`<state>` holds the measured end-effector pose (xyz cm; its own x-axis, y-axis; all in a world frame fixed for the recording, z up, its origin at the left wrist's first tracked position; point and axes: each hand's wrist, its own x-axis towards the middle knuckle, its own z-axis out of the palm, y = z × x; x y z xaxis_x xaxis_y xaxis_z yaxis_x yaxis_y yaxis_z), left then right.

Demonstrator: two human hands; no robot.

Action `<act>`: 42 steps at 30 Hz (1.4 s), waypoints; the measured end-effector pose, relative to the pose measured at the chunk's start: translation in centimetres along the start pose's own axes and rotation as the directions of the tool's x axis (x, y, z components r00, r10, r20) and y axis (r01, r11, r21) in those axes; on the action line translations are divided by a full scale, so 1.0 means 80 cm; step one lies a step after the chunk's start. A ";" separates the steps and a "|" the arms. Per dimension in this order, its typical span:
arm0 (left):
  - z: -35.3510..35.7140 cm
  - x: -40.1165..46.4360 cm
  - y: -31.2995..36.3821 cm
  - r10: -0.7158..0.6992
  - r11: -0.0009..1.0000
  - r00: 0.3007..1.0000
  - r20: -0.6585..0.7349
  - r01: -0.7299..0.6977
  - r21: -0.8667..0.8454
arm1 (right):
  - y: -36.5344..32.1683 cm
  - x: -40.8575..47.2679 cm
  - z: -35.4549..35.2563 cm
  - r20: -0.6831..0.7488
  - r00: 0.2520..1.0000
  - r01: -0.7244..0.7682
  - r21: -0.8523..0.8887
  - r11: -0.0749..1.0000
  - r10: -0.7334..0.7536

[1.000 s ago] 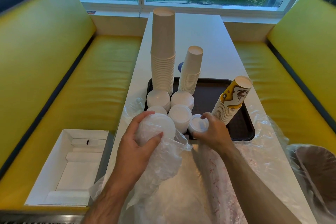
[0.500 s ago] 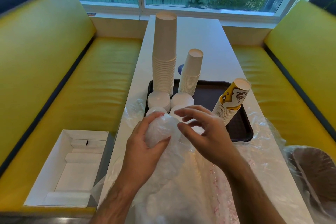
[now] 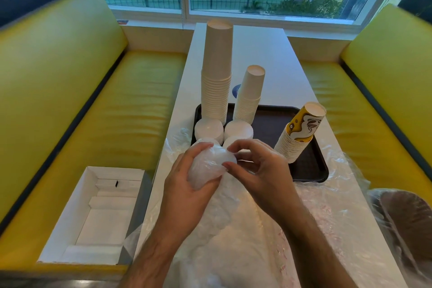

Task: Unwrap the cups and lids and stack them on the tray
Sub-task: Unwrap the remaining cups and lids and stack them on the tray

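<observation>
Lids still in their plastic wrap (image 3: 208,166) sit cupped in the left hand (image 3: 187,184), fingers curled round the bundle just near of the tray (image 3: 311,170). The right hand (image 3: 259,170) pinches the film at the bundle's right end with thumb and forefinger. Unwrapped lid stacks (image 3: 209,127) and three cup stacks, the tallest (image 3: 217,72) at far left, already stand on the tray. A sharp tug could likely burst the film and spill lids over the bench (image 3: 259,54), or an elbow swing might topple the leaning printed cups (image 3: 301,133).
</observation>
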<state>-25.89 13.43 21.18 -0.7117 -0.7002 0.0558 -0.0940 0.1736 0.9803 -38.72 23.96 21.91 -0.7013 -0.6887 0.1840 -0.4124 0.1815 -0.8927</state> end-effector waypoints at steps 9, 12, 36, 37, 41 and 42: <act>-0.007 -0.001 -0.007 0.035 0.996 0.999 -0.008 -0.036 -0.076 | -0.003 -0.002 -0.007 0.069 0.998 -0.016 0.073 0.997 0.011; -0.010 -0.002 -0.010 0.038 0.993 0.999 0.001 -0.037 -0.113 | -0.004 -0.001 -0.012 0.122 0.992 -0.045 0.143 0.989 0.028; -0.009 -0.007 -0.001 -0.019 0.970 1.000 -0.024 0.012 -0.241 | -0.015 -0.011 -0.023 0.107 0.994 -0.032 0.144 0.989 0.017; -0.009 -0.007 -0.001 -0.018 0.970 1.000 -0.024 0.012 -0.244 | -0.014 -0.012 -0.026 0.150 0.988 -0.036 0.114 0.993 0.019; -0.008 -0.007 -0.001 -0.027 0.975 0.999 -0.027 0.021 -0.220 | -0.013 -0.012 -0.032 0.216 0.975 -0.061 0.056 0.997 0.048; -0.007 -0.007 -0.001 -0.029 0.976 0.999 -0.029 0.022 -0.216 | -0.014 -0.012 -0.032 0.211 0.976 -0.066 0.065 0.996 0.051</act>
<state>-25.09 13.39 21.17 -0.6886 -0.7244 0.0329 0.0426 0.0048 0.9991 -39.07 26.19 23.74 -0.5830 -0.8111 0.0468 -0.3266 0.1812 -0.9276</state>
